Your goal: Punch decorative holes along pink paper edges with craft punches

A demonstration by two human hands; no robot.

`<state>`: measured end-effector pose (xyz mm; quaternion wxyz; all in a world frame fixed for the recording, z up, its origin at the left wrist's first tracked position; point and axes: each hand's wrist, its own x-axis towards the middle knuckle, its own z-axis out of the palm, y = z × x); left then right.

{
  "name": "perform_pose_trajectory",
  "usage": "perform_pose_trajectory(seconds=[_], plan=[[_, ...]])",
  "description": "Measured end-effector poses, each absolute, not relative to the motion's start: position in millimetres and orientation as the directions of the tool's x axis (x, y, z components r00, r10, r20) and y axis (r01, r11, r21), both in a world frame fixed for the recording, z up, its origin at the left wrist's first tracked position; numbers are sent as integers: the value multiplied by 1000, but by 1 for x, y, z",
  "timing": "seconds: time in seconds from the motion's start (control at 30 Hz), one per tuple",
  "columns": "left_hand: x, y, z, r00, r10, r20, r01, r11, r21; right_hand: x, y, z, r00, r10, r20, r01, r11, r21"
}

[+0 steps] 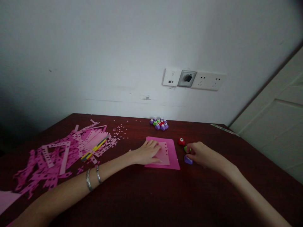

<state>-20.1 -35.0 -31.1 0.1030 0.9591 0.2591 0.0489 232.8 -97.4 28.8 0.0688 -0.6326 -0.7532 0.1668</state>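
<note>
My left hand (149,152) lies flat on a light pink paper (164,159), its fingers spread. A row of small punched holes runs along that paper's right side. Beneath it is a larger, darker pink sheet (175,162). To the right, my right hand (197,153) has its thumb and forefinger curled around a small green craft punch (186,148), which the fingers partly cover. A purple craft punch (188,160) sits just below the fingertips, close to the thumb. Slightly farther back stands a red craft punch (181,142) with a white round top.
Several more craft punches (162,123) cluster near the wall. Tangled pink punched paper strips (56,154) cover the table's left side, with yellow pens (94,148) on them and paper confetti (119,130) beside. Wall sockets (208,81) are above; a white door (279,110) stands right.
</note>
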Motion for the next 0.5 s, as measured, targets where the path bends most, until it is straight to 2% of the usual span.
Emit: perform_pose_trajectory(seconds=[0.1, 0.2, 0.3, 0.4, 0.5], plan=[[-20, -37, -29, 859, 511, 42, 492, -845, 209, 212, -95, 24, -163, 986, 32, 916, 163, -365], [-20, -39, -26, 853, 520, 30, 505, -840, 201, 190, -91, 1, -131, 986, 107, 909, 162, -384], [-20, -41, -23, 847, 531, 21, 516, -832, 206, 181, -85, -26, -167, 961, 221, 895, 242, -374], [-20, -41, -23, 847, 532, 21, 515, -829, 216, 183, -81, -44, -163, 940, 301, 906, 263, -332], [-20, -41, -25, 848, 530, 19, 514, -830, 218, 187, -78, -50, -167, 933, 319, 931, 255, -260]])
